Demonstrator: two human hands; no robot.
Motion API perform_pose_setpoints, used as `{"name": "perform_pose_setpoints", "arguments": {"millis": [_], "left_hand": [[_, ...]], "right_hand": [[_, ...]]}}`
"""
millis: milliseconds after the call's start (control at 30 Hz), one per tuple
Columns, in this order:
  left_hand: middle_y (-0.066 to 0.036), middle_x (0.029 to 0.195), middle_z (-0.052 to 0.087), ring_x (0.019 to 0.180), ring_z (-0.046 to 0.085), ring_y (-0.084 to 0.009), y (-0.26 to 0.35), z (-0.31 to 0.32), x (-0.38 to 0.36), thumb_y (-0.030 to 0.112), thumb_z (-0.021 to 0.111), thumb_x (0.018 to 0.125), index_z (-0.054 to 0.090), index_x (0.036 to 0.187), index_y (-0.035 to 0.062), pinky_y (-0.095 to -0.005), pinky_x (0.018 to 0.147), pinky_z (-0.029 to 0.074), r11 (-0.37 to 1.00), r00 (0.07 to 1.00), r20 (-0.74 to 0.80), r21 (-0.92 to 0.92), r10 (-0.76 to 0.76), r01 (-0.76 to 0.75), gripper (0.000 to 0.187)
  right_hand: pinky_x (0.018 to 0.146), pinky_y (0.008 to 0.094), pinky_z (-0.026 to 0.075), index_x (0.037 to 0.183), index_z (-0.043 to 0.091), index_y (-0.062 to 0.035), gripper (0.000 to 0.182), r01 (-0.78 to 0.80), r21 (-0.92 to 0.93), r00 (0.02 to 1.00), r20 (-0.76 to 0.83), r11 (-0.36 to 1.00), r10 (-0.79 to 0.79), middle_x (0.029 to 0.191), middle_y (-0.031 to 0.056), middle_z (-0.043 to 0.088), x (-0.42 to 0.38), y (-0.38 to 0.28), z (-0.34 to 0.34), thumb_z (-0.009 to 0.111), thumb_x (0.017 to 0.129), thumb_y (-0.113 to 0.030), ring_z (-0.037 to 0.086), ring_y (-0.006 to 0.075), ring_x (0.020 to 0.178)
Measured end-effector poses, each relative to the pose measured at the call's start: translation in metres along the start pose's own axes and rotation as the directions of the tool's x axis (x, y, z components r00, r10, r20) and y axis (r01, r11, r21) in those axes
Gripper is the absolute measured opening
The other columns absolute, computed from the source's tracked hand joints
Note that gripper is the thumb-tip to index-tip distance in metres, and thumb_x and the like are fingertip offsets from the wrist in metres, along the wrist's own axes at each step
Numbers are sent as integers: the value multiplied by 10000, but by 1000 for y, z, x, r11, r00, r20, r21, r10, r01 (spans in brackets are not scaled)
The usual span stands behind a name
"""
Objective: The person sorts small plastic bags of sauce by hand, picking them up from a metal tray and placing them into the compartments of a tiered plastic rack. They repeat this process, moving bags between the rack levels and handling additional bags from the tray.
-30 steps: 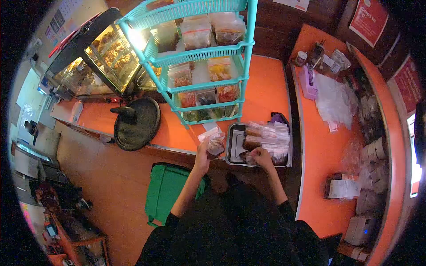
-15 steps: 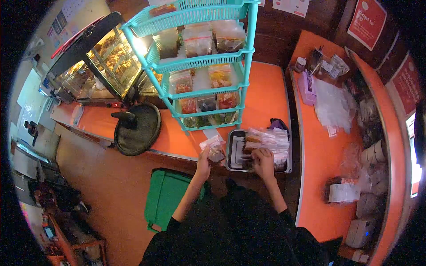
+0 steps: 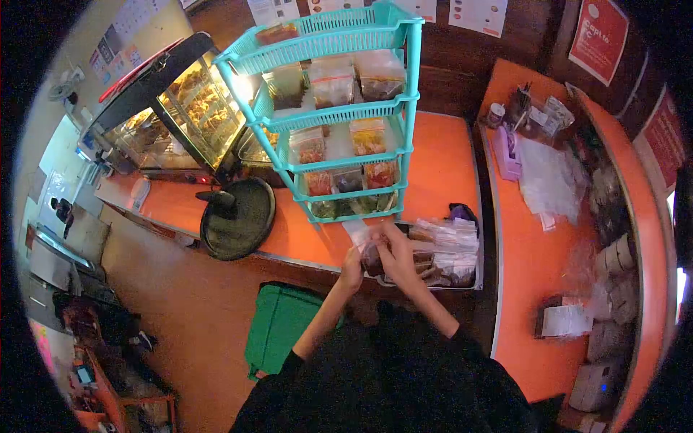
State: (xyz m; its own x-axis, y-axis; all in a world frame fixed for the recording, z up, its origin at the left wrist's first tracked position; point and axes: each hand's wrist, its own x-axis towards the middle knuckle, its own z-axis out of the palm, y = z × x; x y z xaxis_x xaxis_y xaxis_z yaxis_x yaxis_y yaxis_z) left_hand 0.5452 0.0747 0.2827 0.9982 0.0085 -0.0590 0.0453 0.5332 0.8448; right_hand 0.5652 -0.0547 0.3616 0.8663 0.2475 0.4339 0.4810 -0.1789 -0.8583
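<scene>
The two hands have come together over the near edge of the tabletop [image 3: 451, 162]; half a second ago the right hand [image 3: 398, 256] was down among the bags in the metal tray [image 3: 478, 278], while the left hand [image 3: 351, 268] already had a small clear bag [image 3: 372, 261] with dark contents. Now that bag sits between them, just left of the tray. The left hand is curled, thumb and fingers pinching the bag's side; the right hand arches over it, fingers bent and close together at the bag, though I can't tell exactly how the tips grip. Right beside, the tray is packed with filled bags [image 3: 451, 249], mostly brown inside, with pale tops. Behind the hands stands a turquoise tiered rack [image 3: 346, 115], its shelves holding bags of red, yellow and dark food. Left of the rack lie a round black stone dish [image 3: 242, 234] with a pestle [image 3: 219, 202] in it, and further off a lit glass case [image 3: 173, 115] of golden-brown food. On the wall, a red poster [image 3: 598, 40] carries large white lettering, too blurred for me to read surely. A green bin [image 3: 281, 325] stands on the floor below.
</scene>
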Motion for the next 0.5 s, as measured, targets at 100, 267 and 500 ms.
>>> {"name": "perform_pose_setpoints", "arguments": {"millis": [100,267,500], "left_hand": [[-123,1279,571,1219,514,-226,6,1,-4,299,373,1015,542,1249,-21,-368,1045,395,980,997,70,-194,-34,47,431],[-77,1215,588,1105,550,-175,10,0,-8,358,373,1024,536,1272,5,-324,951,424,997,998,40,68,38,-41,461],[22,897,629,848,584,-78,25,0,-4,343,443,1021,601,1143,28,-243,746,459,992,999,17,115,-51,49,373]], "right_hand": [[726,371,485,1001,588,-6,120,-20,-59,996,-86,998,15,924,184,603,2,-5,5,560,901,-66,616,350,831],[680,396,488,986,579,-5,114,9,-92,993,-117,996,-19,878,178,595,4,-10,9,559,877,-33,612,351,778],[692,370,522,1056,542,2,214,-36,-63,995,-91,997,30,908,170,620,15,-33,8,623,862,-36,656,292,834]]}}
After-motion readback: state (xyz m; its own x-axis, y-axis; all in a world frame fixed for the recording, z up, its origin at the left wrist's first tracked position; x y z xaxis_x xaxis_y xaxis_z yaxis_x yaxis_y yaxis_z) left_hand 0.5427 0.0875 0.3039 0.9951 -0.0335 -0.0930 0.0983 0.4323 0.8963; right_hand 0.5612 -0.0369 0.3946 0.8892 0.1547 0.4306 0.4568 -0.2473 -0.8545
